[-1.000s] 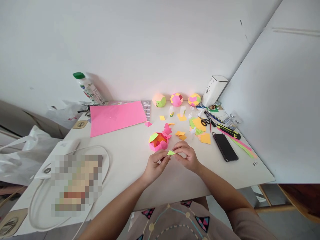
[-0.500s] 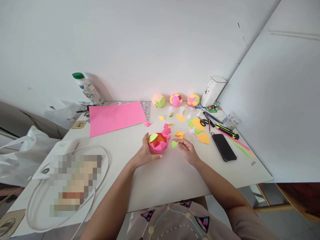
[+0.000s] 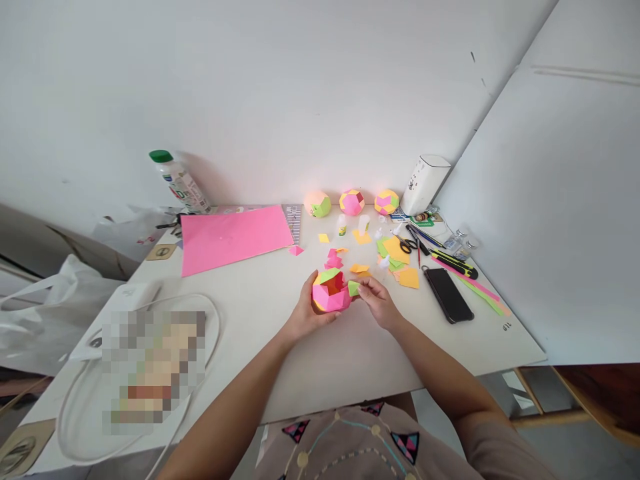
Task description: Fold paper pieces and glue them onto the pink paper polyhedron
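Two hands at a half-built paper ball near the middle of the bench.

The left hand [image 3: 304, 312] cupped the pink, open-topped paper ball [image 3: 331, 293] from its left, fingers wrapped around it. The right hand [image 3: 379, 303] pinched a small green paper piece [image 3: 353, 288] between thumb and fingertips, against the ball's right side. Three finished balls [image 3: 352, 201] stood along the far edge of the bench [image 3: 320, 360]. The print on the green-capped bottle [image 3: 179, 182], far left, and on the white box [image 3: 425, 183] was too small to read.
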### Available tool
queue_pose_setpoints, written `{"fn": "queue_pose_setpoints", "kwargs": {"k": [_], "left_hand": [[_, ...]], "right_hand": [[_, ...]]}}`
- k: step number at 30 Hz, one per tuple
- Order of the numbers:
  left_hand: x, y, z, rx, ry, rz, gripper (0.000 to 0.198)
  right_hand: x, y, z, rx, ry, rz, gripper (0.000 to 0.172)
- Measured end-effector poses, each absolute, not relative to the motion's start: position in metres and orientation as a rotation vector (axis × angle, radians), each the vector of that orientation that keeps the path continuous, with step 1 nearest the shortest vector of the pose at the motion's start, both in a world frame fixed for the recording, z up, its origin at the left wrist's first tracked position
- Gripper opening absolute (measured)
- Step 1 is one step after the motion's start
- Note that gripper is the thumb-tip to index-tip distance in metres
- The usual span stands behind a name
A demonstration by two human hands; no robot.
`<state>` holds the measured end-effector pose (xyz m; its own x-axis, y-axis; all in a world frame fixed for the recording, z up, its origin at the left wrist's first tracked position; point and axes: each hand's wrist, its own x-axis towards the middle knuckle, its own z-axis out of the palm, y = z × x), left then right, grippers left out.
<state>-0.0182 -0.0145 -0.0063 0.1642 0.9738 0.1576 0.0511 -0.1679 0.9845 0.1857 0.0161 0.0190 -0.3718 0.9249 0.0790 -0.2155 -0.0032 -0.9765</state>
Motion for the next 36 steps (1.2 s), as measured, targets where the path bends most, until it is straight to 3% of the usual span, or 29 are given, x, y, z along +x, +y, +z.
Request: {"fn": "queue_pose_setpoints", "kwargs": {"k": [9,18,36], "left_hand": [[-0.014,-0.021,0.014,1.511,0.864,1.235,0.087],[-0.015,-0.024,0.017,1.8,0.993,1.162,0.087],[-0.014,-0.026,0.012,1.793,1.033,1.122,0.093]], "right_hand": [[0.189,0.015,0.025,-0.773,-1.328,1.576,0.018],[0.19,0.008,0.044,-0.812,-1.445,1.143,0.014],[0.188,0.007,0.039,-0.821,-1.556,1.244,0.013]]}}
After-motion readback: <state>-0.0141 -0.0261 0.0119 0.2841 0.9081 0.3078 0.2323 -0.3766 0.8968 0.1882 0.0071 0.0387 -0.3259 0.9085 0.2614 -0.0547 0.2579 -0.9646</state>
